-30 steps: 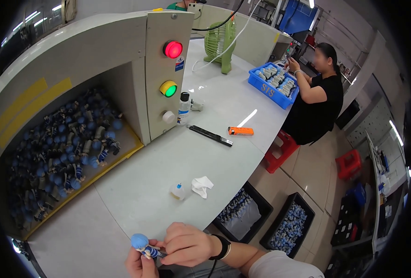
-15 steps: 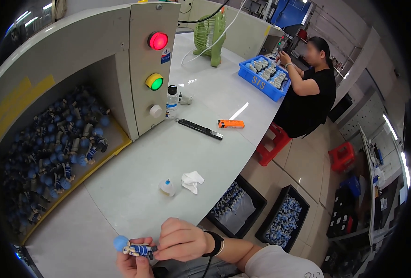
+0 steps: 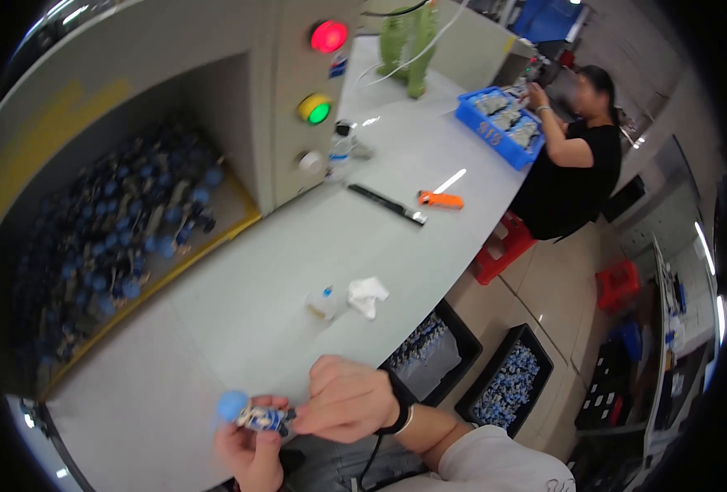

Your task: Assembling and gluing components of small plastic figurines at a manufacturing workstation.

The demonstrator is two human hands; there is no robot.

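A small figurine with a round blue head and a blue-and-white body lies across the fingers of my left hand, near the table's front edge. My left thumb and fingers are closed around its body. My right hand, with a black band at the wrist, has its fingers pinched at the figurine's lower end. What exactly those right fingertips grip is covered by the hand itself. Beyond my hands stand a small bottle with a blue tip and a crumpled white tissue.
A heap of similar figurines fills the machine's opening at left. Farther back lie a black cutter, an orange box-like piece and a clear bottle. A co-worker sits by a blue crate. Black bins stand on the floor.
The whole view has shifted, so the table and machine appear farther right and higher, with some blur. Both hands still hold the figurine in much the same way.
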